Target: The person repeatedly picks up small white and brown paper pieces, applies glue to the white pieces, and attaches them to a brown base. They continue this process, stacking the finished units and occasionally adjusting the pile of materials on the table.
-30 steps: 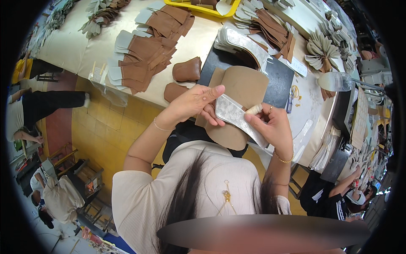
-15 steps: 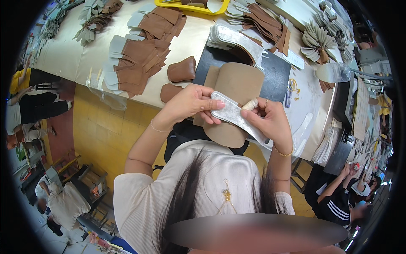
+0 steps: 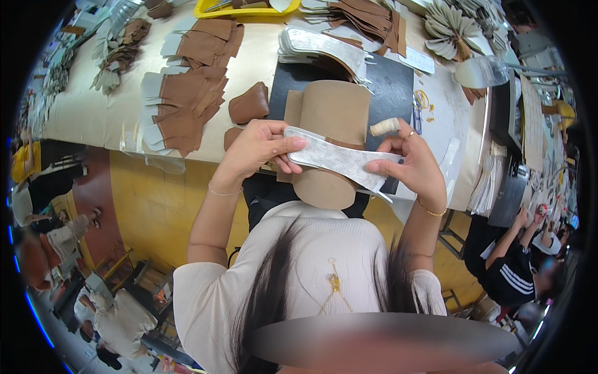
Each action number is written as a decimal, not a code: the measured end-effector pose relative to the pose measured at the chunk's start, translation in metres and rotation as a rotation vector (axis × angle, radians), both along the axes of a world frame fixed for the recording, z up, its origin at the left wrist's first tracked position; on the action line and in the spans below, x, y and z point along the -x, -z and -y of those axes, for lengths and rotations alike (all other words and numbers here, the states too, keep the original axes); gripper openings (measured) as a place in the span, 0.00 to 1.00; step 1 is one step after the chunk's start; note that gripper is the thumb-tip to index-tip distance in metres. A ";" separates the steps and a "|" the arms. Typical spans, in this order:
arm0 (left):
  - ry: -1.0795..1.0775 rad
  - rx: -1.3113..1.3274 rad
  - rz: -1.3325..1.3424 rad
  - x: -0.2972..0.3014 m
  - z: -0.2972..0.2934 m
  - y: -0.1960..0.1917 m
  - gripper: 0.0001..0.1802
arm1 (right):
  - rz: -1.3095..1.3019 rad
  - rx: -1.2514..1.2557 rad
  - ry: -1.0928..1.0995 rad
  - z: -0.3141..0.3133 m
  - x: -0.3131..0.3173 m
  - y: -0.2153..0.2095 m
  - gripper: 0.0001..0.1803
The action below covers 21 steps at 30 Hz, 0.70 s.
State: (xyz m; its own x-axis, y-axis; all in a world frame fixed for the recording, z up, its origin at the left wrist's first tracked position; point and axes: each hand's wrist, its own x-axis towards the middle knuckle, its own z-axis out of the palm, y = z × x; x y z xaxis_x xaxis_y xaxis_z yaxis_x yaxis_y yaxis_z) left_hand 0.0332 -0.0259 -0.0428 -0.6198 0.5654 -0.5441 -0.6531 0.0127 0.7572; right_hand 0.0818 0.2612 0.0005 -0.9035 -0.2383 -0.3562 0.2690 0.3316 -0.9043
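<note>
Between my hands stretches a white-backed leather piece [image 3: 341, 156], long, narrower in the middle and edged with brown. Its left end is pinched by my left hand [image 3: 265, 149], thumb on top and fingers beneath. My right hand [image 3: 418, 165] grips the other end between thumb and fingers. A pale wrapping [image 3: 384, 127] covers a raised finger of that hand. Directly behind and under the piece is a rounded tan form [image 3: 336, 109], which reaches over the table edge toward me. A stack of similar white-backed pieces [image 3: 324, 48] lies beyond it on a black board [image 3: 391, 93].
Brown leather pieces [image 3: 193, 100] fan out at the left, beside a folded brown leather part [image 3: 249, 105]. A yellow tray [image 3: 249, 12] sits at the back. Small scissors [image 3: 417, 115] and a clear plastic bottle [image 3: 479, 73] are on the right. Other people work at both sides.
My right hand has shifted rightward along the piece, its wrapped finger now lifted away. The piece shows more of its length and lies flatter. The view has shifted slightly.
</note>
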 end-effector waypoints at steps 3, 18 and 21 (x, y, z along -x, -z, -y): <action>-0.012 0.010 0.039 0.001 0.001 0.010 0.11 | 0.075 0.079 0.071 -0.002 -0.005 0.016 0.28; -0.155 -0.314 0.004 -0.009 -0.001 0.019 0.14 | -0.681 -0.320 0.150 0.026 -0.016 -0.001 0.35; -0.295 -0.152 -0.127 -0.008 -0.011 0.023 0.12 | -0.897 -0.434 -0.243 0.062 -0.007 -0.005 0.36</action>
